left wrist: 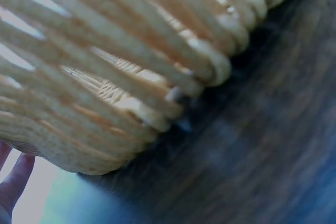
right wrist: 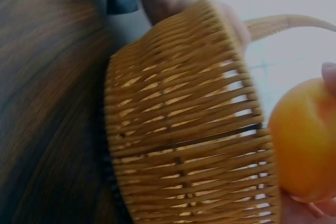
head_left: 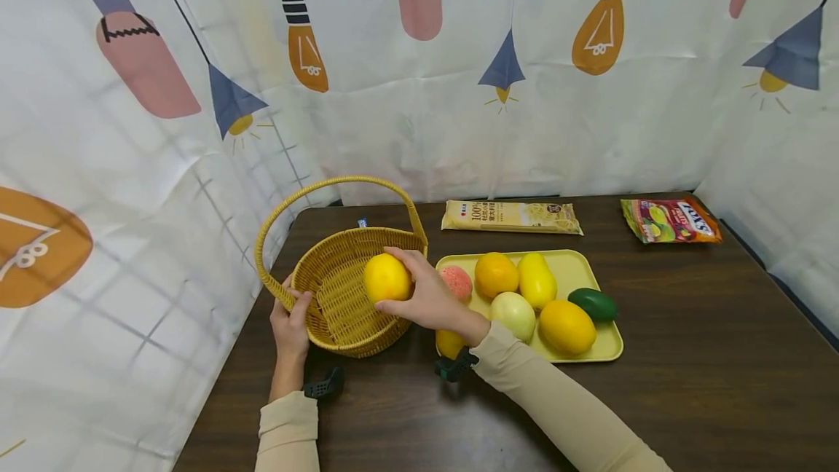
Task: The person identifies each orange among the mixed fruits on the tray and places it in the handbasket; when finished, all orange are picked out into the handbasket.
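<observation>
My right hand (head_left: 432, 299) holds a round yellow-orange fruit (head_left: 387, 279) between thumb and fingers, over the right side of a woven wicker basket (head_left: 337, 304). In the right wrist view the fruit (right wrist: 304, 140) appears just beyond the basket's rim (right wrist: 252, 108). At the basket's left side, my left hand (head_left: 291, 323) grips the rim by the foot of the tall arched handle (head_left: 334, 181). The visible inside of the basket holds no fruit. Only a few left fingers (left wrist: 18, 177) show in the left wrist view, beside the basket wall (left wrist: 105, 77).
A yellow tray (head_left: 606, 344) right of the basket bears several fruits, among them an orange (head_left: 496, 274), a pear (head_left: 537, 281) and a dark green fruit (head_left: 593, 304). Behind lie a pasta-like packet (head_left: 511, 217) and a candy bag (head_left: 671, 221). A printed curtain (head_left: 459, 122) encloses the table.
</observation>
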Action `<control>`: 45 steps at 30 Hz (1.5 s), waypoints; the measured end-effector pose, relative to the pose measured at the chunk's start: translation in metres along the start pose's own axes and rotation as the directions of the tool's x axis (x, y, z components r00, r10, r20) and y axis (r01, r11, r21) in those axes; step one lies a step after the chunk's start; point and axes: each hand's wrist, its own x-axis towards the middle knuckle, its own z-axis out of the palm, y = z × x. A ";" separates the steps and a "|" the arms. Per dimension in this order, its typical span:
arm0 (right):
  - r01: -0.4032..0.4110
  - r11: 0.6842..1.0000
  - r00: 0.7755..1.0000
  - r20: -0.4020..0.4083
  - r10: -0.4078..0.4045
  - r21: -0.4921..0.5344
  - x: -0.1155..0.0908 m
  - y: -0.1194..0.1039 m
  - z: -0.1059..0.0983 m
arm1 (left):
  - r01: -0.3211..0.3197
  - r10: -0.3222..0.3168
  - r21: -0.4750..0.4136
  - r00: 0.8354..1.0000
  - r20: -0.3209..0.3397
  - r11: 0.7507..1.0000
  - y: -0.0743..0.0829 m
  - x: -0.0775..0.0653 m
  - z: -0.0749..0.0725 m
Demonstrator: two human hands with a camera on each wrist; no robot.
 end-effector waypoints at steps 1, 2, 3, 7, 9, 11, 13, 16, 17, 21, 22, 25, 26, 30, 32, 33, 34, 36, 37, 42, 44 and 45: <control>0.004 1.000 1.000 0.002 -0.004 -0.009 0.001 0.000 0.002 | 0.009 -0.009 -0.003 1.000 -0.004 1.000 0.000 0.000 0.001; 0.008 1.000 1.000 0.003 -0.007 -0.018 0.002 0.001 0.004 | 0.016 -0.016 -0.007 1.000 -0.006 1.000 0.001 -0.001 0.001; 0.009 1.000 1.000 0.005 -0.009 -0.025 0.003 0.002 0.006 | 0.022 -0.022 -0.012 1.000 -0.008 1.000 0.000 -0.001 0.002; 0.013 0.999 1.000 0.015 -0.012 -0.040 0.006 0.003 0.012 | 0.034 -0.034 -0.014 0.999 -0.007 0.999 -0.001 -0.002 0.003; 0.008 0.999 1.000 0.024 -0.007 -0.047 0.008 0.003 0.014 | 0.034 -0.034 -0.017 0.999 -0.006 0.999 -0.002 -0.002 0.003; -0.002 0.998 0.999 0.031 0.004 -0.056 0.010 0.002 0.015 | 0.039 -0.039 -0.017 0.999 -0.005 0.999 -0.002 -0.001 0.002; -0.022 0.998 0.999 0.043 0.025 -0.065 0.013 0.001 0.016 | 0.042 -0.042 -0.017 0.999 -0.003 0.999 -0.002 -0.001 0.002; -0.056 0.996 0.996 0.064 0.061 -0.068 0.018 -0.001 0.017 | 0.042 -0.042 -0.016 0.999 0.001 0.999 -0.001 0.000 0.002; -0.064 0.995 0.995 0.072 0.069 -0.073 0.020 -0.002 0.018 | 0.040 -0.040 -0.017 0.999 0.000 0.999 -0.001 0.000 0.002; -0.075 0.993 0.991 0.100 0.084 -0.090 0.028 -0.002 0.023 | 0.040 -0.040 -0.007 0.999 -0.007 0.999 0.000 0.000 0.001; -0.074 0.992 0.991 0.107 0.084 -0.098 0.030 -0.001 0.024 | 0.041 -0.041 -0.005 0.999 -0.008 0.999 0.000 0.000 0.001; -0.079 0.991 0.986 0.135 0.094 -0.110 0.035 -0.001 0.027 | 0.036 -0.036 0.002 0.999 -0.009 0.999 0.000 -0.001 0.001; -0.083 0.990 0.984 0.145 0.099 -0.115 0.036 -0.001 0.028 | 0.032 -0.032 0.002 0.999 -0.008 0.999 0.000 -0.001 0.002; -0.098 0.986 0.979 0.166 0.120 -0.135 0.042 -0.001 0.033 | 0.026 -0.026 0.001 1.000 -0.004 1.000 -0.008 0.003 0.000; -0.102 0.984 0.977 0.169 0.127 -0.148 0.045 0.000 0.036 | 0.026 -0.026 -0.002 1.000 -0.004 1.000 -0.015 0.007 -0.001; -0.102 0.983 0.977 0.171 0.127 -0.151 0.046 0.000 0.037 | 0.026 -0.026 -0.002 1.000 -0.006 1.000 -0.019 0.008 -0.002; -0.098 0.984 0.976 0.176 0.125 -0.152 0.048 0.000 0.038 | 0.024 -0.024 -0.001 1.000 -0.007 1.000 -0.023 0.010 -0.003; -0.089 0.985 0.974 0.195 0.118 -0.151 0.051 0.000 0.040 | 0.016 -0.016 0.000 1.000 -0.014 1.000 -0.028 0.012 -0.003; -0.083 0.985 0.971 0.210 0.114 -0.150 0.052 0.000 0.042 | 0.013 -0.012 0.001 1.000 -0.018 1.000 -0.030 0.013 -0.004; -0.069 0.989 0.947 0.303 0.105 -0.127 0.058 0.002 0.045 | 0.022 -0.022 -0.019 1.000 -0.022 1.000 -0.033 0.013 -0.003; -0.098 0.992 0.934 0.337 0.117 -0.075 0.061 0.005 0.046 | 0.034 -0.035 -0.026 0.999 -0.017 0.999 -0.033 0.012 -0.003; -0.117 0.992 0.927 0.353 0.126 -0.048 0.062 0.006 0.046 | 0.039 -0.039 -0.025 0.999 -0.016 0.999 -0.034 0.011 -0.003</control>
